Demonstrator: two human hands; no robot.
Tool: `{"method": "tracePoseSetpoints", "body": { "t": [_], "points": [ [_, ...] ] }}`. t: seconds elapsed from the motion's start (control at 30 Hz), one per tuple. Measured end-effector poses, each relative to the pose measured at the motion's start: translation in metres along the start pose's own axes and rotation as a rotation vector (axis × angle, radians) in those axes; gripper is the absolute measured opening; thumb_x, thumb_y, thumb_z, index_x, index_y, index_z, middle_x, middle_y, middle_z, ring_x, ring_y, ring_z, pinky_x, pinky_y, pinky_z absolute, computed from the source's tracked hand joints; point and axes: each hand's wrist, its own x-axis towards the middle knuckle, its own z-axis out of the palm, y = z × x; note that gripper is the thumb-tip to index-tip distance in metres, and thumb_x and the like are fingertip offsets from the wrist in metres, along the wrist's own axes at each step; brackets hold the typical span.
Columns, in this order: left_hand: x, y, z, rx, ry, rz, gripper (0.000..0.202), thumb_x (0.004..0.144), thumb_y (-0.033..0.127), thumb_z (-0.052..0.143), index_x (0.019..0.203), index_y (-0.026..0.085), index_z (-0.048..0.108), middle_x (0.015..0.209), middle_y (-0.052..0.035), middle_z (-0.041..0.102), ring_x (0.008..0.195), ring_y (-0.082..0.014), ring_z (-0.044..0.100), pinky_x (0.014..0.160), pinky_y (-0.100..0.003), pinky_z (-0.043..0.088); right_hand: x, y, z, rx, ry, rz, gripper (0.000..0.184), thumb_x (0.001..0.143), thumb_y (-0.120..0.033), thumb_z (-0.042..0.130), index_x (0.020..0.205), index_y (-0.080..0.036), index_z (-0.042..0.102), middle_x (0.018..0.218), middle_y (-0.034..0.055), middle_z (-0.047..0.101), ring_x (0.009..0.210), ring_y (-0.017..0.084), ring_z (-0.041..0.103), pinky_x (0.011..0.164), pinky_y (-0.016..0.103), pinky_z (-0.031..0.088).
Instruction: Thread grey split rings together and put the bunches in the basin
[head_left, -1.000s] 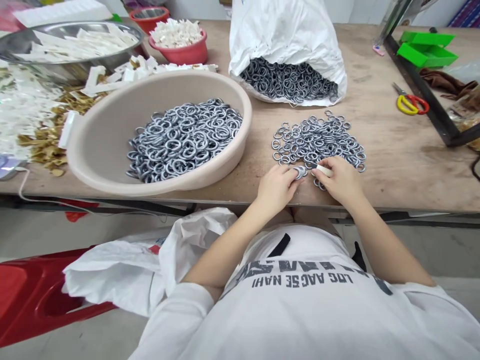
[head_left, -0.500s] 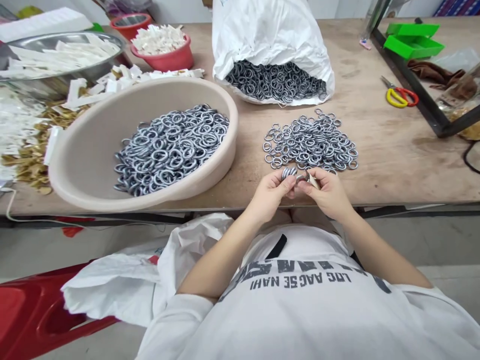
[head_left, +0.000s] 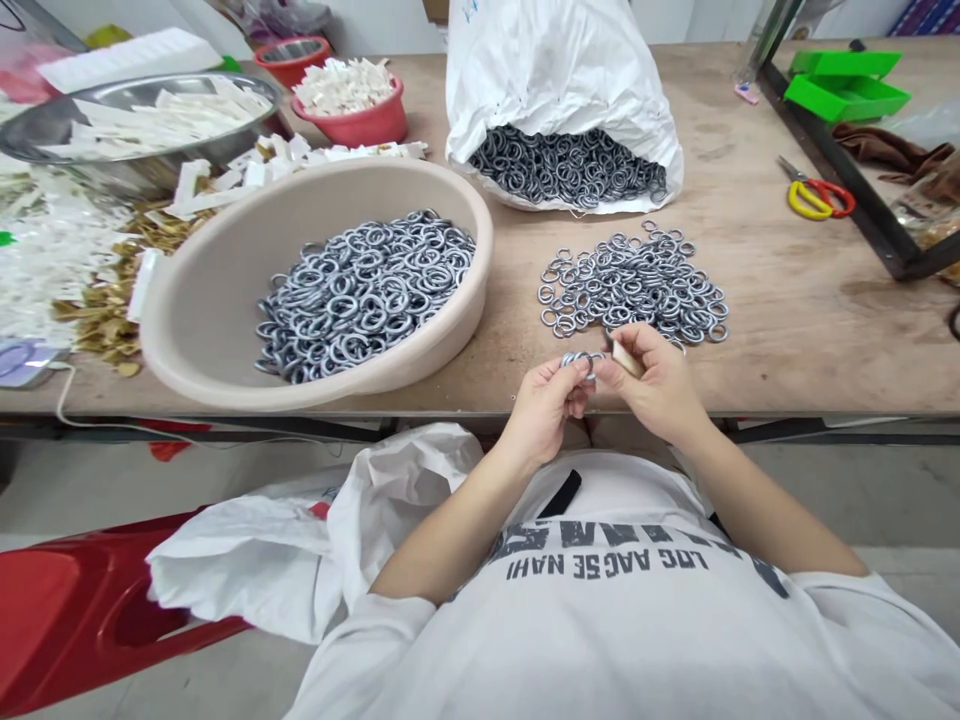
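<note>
My left hand [head_left: 546, 405] is closed on several grey rings [head_left: 576, 359], pinched between thumb and fingers. Beside it, my right hand [head_left: 660, 385] grips a small tool with a pale handle [head_left: 627, 358] and a dark tip; its exact kind is unclear. The fingertips of both hands meet close together at the table's front edge, with the right thumb by the rings. Just beyond them lies a loose pile of grey rings [head_left: 637, 285]. To the left, a large beige basin [head_left: 202, 260] holds many more such rings [head_left: 367, 295].
A white sack [head_left: 555, 70] spills rings at the back. Scissors [head_left: 817, 198] lie at right, near a dark metal frame [head_left: 847, 170] and green trays [head_left: 847, 95]. A red bowl [head_left: 360, 122] and a steel basin [head_left: 150, 165] hold white pieces. A red stool [head_left: 67, 620] stands below left.
The camera view has shifted slightly, moving the table things rightward in the picture. My left hand has dropped slightly, and the rings in it sit differently. The right hand's pale-handled tool shows more clearly.
</note>
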Motion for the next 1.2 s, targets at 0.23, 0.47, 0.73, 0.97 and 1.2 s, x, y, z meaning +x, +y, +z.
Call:
{"method": "tracePoseSetpoints", "body": {
  "t": [0.23, 0.47, 0.73, 0.97, 1.2],
  "points": [
    [-0.012, 0.007, 0.005, -0.207, -0.019, -0.105, 0.030, 0.076, 0.038, 0.075, 0.073, 0.016, 0.055, 0.065, 0.0052, 0.053, 0.046, -0.0026, 0.039, 0.045, -0.017, 0.032, -0.007, -0.001, 0.000, -0.198, 0.008, -0.134, 0.029, 0.095, -0.050, 0.056, 0.099, -0.022, 0.063, 0.082, 0.0010, 0.063, 0.072, 0.016, 0.056, 0.066, 0.028, 0.042],
    [-0.018, 0.005, 0.009, -0.338, 0.038, -0.109, 0.032, 0.076, 0.036, 0.077, 0.072, 0.017, 0.051, 0.057, 0.0080, 0.045, 0.045, -0.0031, 0.037, 0.046, -0.017, 0.032, -0.021, -0.003, 0.002, -0.672, -0.037, -0.367, 0.035, 0.099, -0.051, 0.049, 0.086, -0.021, 0.062, 0.078, 0.0032, 0.064, 0.071, 0.016, 0.056, 0.064, 0.029, 0.036],
    [-0.020, 0.001, 0.012, -0.388, 0.029, -0.131, 0.030, 0.077, 0.034, 0.076, 0.074, 0.018, 0.052, 0.058, 0.0085, 0.041, 0.047, -0.0038, 0.035, 0.046, -0.017, 0.032, -0.020, -0.005, 0.004, -0.796, -0.054, -0.366, 0.039, 0.097, -0.052, 0.050, 0.074, -0.022, 0.056, 0.073, 0.0028, 0.062, 0.068, 0.016, 0.054, 0.061, 0.030, 0.031],
    [-0.036, 0.005, 0.007, -0.224, -0.062, -0.128, 0.030, 0.077, 0.039, 0.076, 0.073, 0.017, 0.055, 0.064, 0.0040, 0.050, 0.048, -0.0045, 0.038, 0.049, -0.019, 0.037, 0.009, 0.009, -0.015, -0.373, 0.170, -0.057, 0.042, 0.097, -0.057, 0.048, 0.075, -0.023, 0.057, 0.063, -0.0020, 0.054, 0.057, 0.015, 0.047, 0.056, 0.029, 0.033],
    [-0.033, 0.057, -0.024, 0.196, 0.135, 0.343, 0.025, 0.082, 0.042, 0.074, 0.083, 0.018, 0.067, 0.067, 0.0010, 0.058, 0.056, -0.0083, 0.050, 0.055, -0.021, 0.043, 0.037, -0.042, 0.039, 0.104, -0.330, -0.185, 0.044, 0.088, -0.060, 0.063, 0.115, -0.025, 0.063, 0.095, 0.0020, 0.066, 0.077, 0.016, 0.061, 0.070, 0.030, 0.049]
  ]
}}
